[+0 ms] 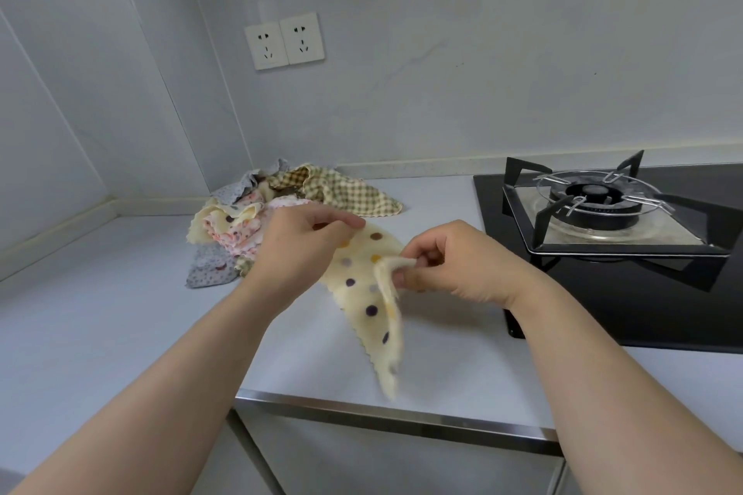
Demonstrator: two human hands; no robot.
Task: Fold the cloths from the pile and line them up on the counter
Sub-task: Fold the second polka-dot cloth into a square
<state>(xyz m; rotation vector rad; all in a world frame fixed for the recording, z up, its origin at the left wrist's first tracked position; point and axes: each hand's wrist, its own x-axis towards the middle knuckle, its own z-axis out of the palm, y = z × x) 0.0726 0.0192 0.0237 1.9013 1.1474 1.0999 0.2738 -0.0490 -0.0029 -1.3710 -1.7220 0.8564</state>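
Observation:
A cream cloth with purple and yellow dots hangs above the white counter, held up by both hands. My left hand pinches its far corner between thumb and fingers. My right hand pinches another corner, and the cloth's lower end droops toward the counter's front edge. Behind my left hand lies the pile of cloths, with a green checked cloth on top at the back and a grey spotted one at the front.
A black gas hob with a pan support takes up the right side of the counter. The metal front edge runs below the cloth. Two wall sockets sit above the pile. A wall corner closes off the left.

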